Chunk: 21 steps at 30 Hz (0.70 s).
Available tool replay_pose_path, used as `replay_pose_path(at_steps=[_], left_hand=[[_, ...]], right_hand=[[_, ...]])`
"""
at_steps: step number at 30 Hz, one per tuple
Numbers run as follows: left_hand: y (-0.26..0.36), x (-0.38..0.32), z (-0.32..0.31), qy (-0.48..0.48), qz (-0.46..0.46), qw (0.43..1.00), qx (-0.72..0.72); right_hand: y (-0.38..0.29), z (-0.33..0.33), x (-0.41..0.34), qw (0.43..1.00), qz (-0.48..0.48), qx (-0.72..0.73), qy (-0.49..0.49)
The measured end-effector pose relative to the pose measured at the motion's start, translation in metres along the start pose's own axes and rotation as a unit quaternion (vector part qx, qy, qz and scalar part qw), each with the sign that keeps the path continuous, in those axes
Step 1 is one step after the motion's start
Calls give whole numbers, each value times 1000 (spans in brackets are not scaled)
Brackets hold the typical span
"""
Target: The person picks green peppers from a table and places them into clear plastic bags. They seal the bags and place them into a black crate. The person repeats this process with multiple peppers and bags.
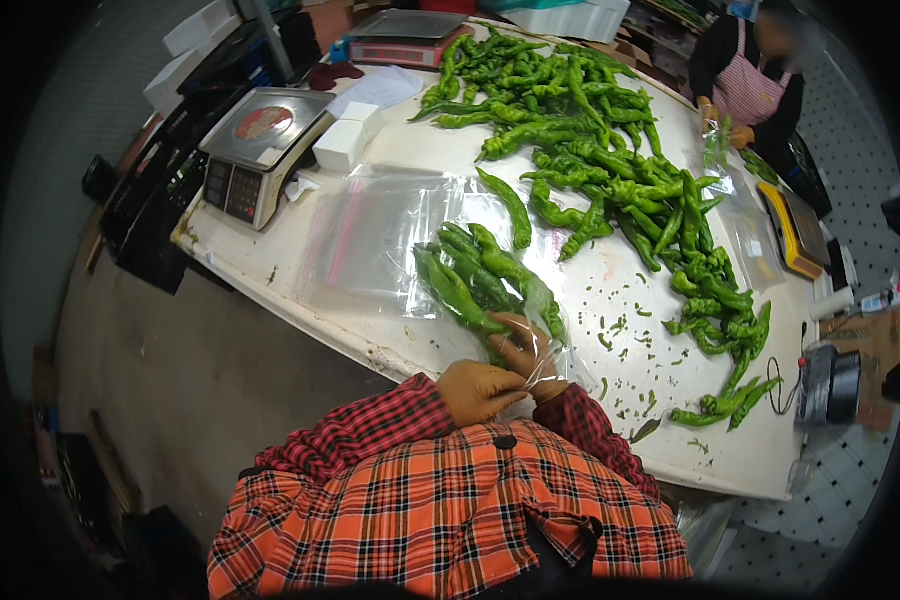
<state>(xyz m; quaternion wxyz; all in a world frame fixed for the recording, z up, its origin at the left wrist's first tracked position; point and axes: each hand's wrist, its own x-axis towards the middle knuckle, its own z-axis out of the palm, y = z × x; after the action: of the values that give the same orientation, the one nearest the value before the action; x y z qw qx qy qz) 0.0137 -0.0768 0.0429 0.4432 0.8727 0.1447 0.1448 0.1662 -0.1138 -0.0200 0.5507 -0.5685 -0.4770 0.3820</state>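
Observation:
Several long green peppers [461,289] lie inside a clear plastic bag [562,360] at the table's near edge. My left hand [480,391], in a brown glove, pinches the near edge of this bag. My right hand [525,346], gloved alike, reaches into the bag's mouth, its fingers curled against the near ends of the peppers. Film glare partly hides those fingertips. Beneath and beyond the filled bag lies a stack of flat clear bags [390,240] with pink seal strips. One loose green pepper [506,206] rests across the stack's right side.
A large pile of green peppers [570,127] spreads over the white table [412,341]. A digital scale [270,150] and white blocks [349,139] stand at left. Another scale [412,37] sits at the back, a yellow one [791,232] at right. A co-worker [750,82] handles bagged peppers.

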Motion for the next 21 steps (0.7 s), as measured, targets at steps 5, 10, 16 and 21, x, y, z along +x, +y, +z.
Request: replay_pose_path(at_steps=[5, 10, 16, 21], left_hand=[[-11, 1, -18, -69, 5, 996, -60], [-20, 8, -21, -99, 47, 991, -78], [-23, 16, -24, -110, 78, 987, -87], [-22, 19, -26, -122, 76, 985, -92]], right_hand=[[9, -7, -24, 821, 302, 454, 168], [5, 7, -40, 930, 250, 167, 213], [-7, 10, -41, 959, 179, -150, 159], [-15, 18, -7, 922, 94, -352, 132]])
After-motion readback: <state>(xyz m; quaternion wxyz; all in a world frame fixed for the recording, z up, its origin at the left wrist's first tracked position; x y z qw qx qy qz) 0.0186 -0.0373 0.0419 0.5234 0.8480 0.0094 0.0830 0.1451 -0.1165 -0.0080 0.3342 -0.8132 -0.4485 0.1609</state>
